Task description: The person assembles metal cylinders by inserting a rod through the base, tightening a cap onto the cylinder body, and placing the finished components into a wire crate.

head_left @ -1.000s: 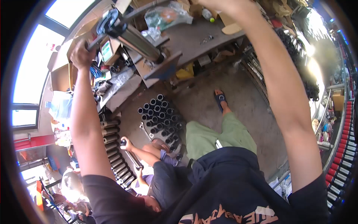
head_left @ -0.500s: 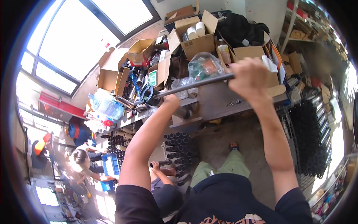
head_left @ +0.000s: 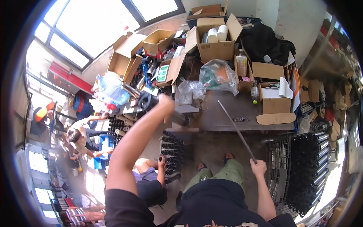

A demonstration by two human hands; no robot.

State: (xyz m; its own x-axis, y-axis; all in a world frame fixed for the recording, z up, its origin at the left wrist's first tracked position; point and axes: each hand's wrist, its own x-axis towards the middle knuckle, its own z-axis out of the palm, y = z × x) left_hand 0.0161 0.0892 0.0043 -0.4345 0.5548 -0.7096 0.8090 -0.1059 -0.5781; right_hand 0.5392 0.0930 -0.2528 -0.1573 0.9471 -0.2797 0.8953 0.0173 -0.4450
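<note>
My left hand (head_left: pixel 165 106) is closed around a dark tube (head_left: pixel 180 118) at the bench's front edge, its fingers partly hidden and slightly blurred. At the tube's left end is a thick black ring-shaped head (head_left: pixel 147 101). My right hand (head_left: pixel 258 167) is low at my right side, closed on the lower end of a long thin metal rod (head_left: pixel 236 130). The rod slants up and left, its free tip over the bench top, apart from the tube.
Cardboard boxes (head_left: pixel 215 51), plastic bags (head_left: pixel 219 77) and bottles crowd the back of the bench (head_left: pixel 211 113). A wire rack (head_left: pixel 280 162) of dark tubes stands to the right. A person (head_left: pixel 151 185) sits close at left, near stacked tubes (head_left: pixel 172 147); others are farther left.
My right hand has swung down and toward me with the rod. The rod's far end has come away from the ring-shaped head. My left hand still grips the tube.
</note>
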